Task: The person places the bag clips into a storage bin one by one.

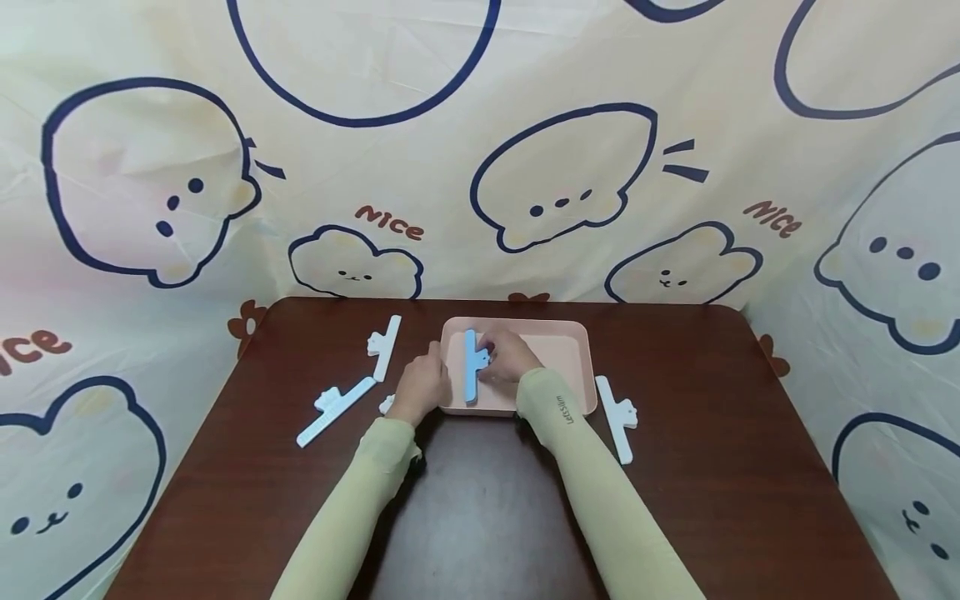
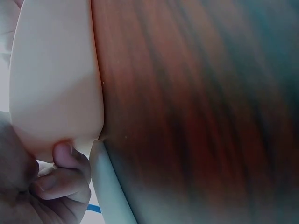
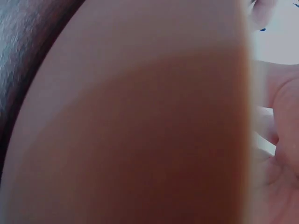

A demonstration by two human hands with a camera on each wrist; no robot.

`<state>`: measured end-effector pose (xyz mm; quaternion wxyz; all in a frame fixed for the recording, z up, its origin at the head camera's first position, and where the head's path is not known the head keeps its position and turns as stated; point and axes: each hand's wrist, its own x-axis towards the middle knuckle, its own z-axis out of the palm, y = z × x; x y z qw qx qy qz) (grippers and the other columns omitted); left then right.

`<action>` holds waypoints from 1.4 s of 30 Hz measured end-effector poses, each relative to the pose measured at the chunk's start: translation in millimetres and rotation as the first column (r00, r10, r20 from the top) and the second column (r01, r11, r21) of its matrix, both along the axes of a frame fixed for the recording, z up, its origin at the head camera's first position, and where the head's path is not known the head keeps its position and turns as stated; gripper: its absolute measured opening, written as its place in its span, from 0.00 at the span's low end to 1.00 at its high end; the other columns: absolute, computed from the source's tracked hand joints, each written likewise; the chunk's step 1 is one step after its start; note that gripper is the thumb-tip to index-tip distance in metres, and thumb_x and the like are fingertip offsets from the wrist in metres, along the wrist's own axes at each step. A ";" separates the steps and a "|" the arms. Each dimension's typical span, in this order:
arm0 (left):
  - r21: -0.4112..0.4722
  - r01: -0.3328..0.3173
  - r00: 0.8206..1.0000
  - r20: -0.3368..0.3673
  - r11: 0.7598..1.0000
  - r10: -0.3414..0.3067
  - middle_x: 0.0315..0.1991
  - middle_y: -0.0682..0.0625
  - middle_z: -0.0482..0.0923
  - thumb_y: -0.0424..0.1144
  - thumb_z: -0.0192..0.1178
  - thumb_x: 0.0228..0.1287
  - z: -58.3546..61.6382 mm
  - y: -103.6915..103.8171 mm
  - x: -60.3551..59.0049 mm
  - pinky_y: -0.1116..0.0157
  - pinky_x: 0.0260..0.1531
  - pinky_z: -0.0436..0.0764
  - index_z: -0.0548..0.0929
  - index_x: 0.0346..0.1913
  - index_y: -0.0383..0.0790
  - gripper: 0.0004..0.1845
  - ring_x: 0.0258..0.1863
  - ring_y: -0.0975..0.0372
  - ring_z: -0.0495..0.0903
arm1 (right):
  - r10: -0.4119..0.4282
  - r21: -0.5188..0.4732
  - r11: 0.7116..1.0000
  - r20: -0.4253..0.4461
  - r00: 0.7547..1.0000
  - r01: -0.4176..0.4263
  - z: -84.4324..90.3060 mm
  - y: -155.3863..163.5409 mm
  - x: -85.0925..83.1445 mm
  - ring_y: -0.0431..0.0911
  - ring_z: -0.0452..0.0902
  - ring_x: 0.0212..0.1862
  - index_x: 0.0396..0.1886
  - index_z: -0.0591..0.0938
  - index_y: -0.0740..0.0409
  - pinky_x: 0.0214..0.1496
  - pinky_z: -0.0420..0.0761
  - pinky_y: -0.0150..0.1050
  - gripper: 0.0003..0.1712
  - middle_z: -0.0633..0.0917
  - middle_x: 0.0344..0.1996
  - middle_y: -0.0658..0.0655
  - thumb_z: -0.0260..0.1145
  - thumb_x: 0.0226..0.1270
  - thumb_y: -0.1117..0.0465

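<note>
A light blue clip (image 1: 471, 371) with a long straight bar stands lengthwise over the left part of the pink tray (image 1: 566, 333). My right hand (image 1: 508, 354) pinches this clip by the tab on its right side. At the tray's left wall, my left hand (image 1: 422, 385) holds the edge. In the left wrist view, the curled fingers (image 2: 70, 156) meet the tray's corner, and a pale clip (image 2: 110, 182) lies just beside them. The right wrist view is mostly filled by the blurred tray wall (image 3: 140, 28), with part of the right hand (image 3: 289, 121) at its edge.
Two white clips (image 1: 386, 348) (image 1: 335, 412) lie left of the tray on the dark brown table (image 1: 705, 467). Another clip (image 1: 386, 404) is mostly hidden behind the left hand. One more white clip (image 1: 617, 421) lies right of the tray. Patterned cloth (image 1: 450, 183) hangs around the table.
</note>
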<state>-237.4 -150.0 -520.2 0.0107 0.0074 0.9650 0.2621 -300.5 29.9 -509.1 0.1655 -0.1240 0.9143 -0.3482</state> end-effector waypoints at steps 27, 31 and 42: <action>0.029 -0.003 1.000 -0.005 1.000 0.003 0.28 0.41 0.78 0.37 0.45 0.79 -2.2 -2.2 0.4 0.54 0.31 0.81 0.67 0.66 0.30 0.20 0.26 0.52 0.78 | 0.030 0.020 0.999 -0.081 0.996 -0.029 -12.4 -16.4 8.7 0.47 0.75 0.47 0.48 0.85 0.55 0.57 0.79 0.43 0.21 0.80 0.45 0.55 0.82 0.55 0.62; 0.038 -0.009 1.000 0.007 0.999 0.008 0.29 0.41 0.78 0.38 0.45 0.80 -2.9 -2.7 -0.1 0.53 0.32 0.82 0.67 0.67 0.31 0.20 0.26 0.52 0.79 | 0.035 -0.007 0.999 -0.089 0.995 -0.036 -14.6 -16.5 7.8 0.47 0.76 0.46 0.48 0.86 0.56 0.56 0.79 0.43 0.21 0.82 0.43 0.55 0.82 0.54 0.63; 0.119 0.007 0.999 -0.033 0.993 -0.004 0.38 0.36 0.83 0.41 0.39 0.85 -6.2 -8.8 0.0 0.48 0.42 0.83 0.71 0.67 0.33 0.20 0.36 0.48 0.83 | 0.026 -0.026 0.999 -0.100 0.995 -0.029 -19.3 -19.4 5.6 0.47 0.75 0.46 0.48 0.86 0.56 0.58 0.79 0.44 0.23 0.81 0.44 0.55 0.84 0.52 0.62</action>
